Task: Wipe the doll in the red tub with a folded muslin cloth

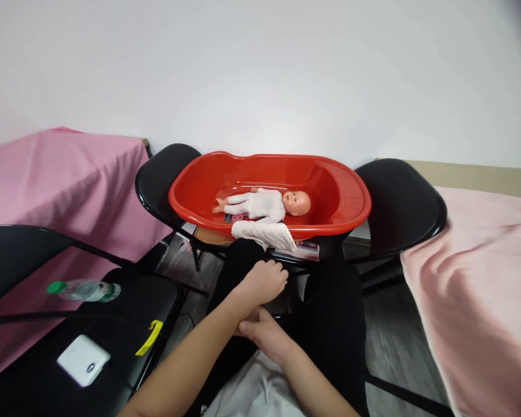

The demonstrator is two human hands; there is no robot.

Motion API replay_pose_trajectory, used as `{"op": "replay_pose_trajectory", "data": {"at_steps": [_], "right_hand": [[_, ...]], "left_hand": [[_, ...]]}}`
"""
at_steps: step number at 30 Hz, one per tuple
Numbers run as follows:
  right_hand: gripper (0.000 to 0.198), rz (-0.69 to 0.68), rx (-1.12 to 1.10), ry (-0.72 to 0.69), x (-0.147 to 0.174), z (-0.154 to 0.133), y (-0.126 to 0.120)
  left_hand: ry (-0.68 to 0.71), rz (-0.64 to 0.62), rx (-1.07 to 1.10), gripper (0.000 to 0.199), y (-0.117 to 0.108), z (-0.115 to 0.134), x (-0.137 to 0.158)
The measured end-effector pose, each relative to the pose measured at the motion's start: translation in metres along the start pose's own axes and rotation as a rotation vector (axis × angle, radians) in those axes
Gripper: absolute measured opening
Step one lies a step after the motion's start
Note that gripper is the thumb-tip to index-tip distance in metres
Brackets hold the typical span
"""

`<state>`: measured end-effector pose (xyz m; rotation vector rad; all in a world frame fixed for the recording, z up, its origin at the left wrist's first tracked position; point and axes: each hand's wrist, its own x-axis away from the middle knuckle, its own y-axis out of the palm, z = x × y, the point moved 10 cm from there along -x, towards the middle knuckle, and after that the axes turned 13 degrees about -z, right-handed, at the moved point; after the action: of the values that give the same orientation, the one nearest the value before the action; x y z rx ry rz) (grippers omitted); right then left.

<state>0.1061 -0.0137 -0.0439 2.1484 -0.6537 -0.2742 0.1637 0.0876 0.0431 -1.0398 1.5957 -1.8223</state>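
Observation:
My left hand [267, 282] is curled into a loose fist above my lap, and I see nothing in it. Just below its wrist, my right hand [264, 335] is closed, thumb pressed near the left forearm; its fingers are partly hidden, so I cannot tell what they hold. Beyond my knees stands a red baby bathtub [360, 205]. A baby doll [264, 204] in white clothes lies on its back inside, head to the right. Over the tub's near rim hangs a white cloth [264, 233]. Neither hand touches the tub, doll or cloth.
Black chairs stand at the tub's left [165, 174] and right. Another chair on my left bears a green-capped bottle [87, 289], a white device [83, 360] and a yellow tag [150, 337]. Pink cloths [69, 179] drape both sides. A white wall [260, 75] rises behind.

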Motion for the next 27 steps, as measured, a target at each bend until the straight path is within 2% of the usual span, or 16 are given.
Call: {"op": "replay_pose_trajectory", "data": {"at_steps": [3,5,8,10,12,16,20,23,25,27], "right_hand": [[0.047,-0.01,-0.015,0.01,0.011,-0.001,-0.021],[0.04,0.035,-0.06,0.006,0.023,-0.002,-0.044],[0.036,0.196,-0.099,-0.06,0.042,-0.012,-0.085],[0.036,0.325,-0.111,-0.143,0.053,-0.023,-0.108],[0.036,0.405,-0.115,-0.207,0.058,-0.031,-0.119],[0.038,0.456,-0.038,-0.239,0.059,-0.039,-0.121],[0.041,0.536,0.293,-0.259,0.073,-0.066,-0.116],[0.043,0.581,0.545,-0.372,0.089,-0.108,-0.102],[0.057,0.627,0.673,-0.455,0.101,-0.136,-0.09],[0.078,0.669,0.772,-0.526,0.113,-0.158,-0.079]], "left_hand": [[-0.037,0.126,-0.037,0.021,-0.024,-0.018,-0.003],[-0.076,0.216,-0.057,0.031,-0.033,-0.033,-0.004],[-0.193,0.315,-0.051,0.049,-0.034,-0.061,-0.006],[-0.27,0.353,-0.026,0.052,-0.031,-0.078,-0.008],[-0.313,0.379,0.002,0.05,-0.029,-0.091,-0.013],[-0.391,0.403,0.016,0.047,-0.027,-0.117,-0.021],[-0.389,0.47,0.044,0.034,-0.033,-0.123,-0.011],[-0.36,0.583,0.257,0.03,-0.047,-0.108,0.016],[-0.334,0.627,0.527,0.032,-0.051,-0.089,0.039],[-0.272,0.644,0.759,0.031,-0.051,-0.06,0.059]]}}
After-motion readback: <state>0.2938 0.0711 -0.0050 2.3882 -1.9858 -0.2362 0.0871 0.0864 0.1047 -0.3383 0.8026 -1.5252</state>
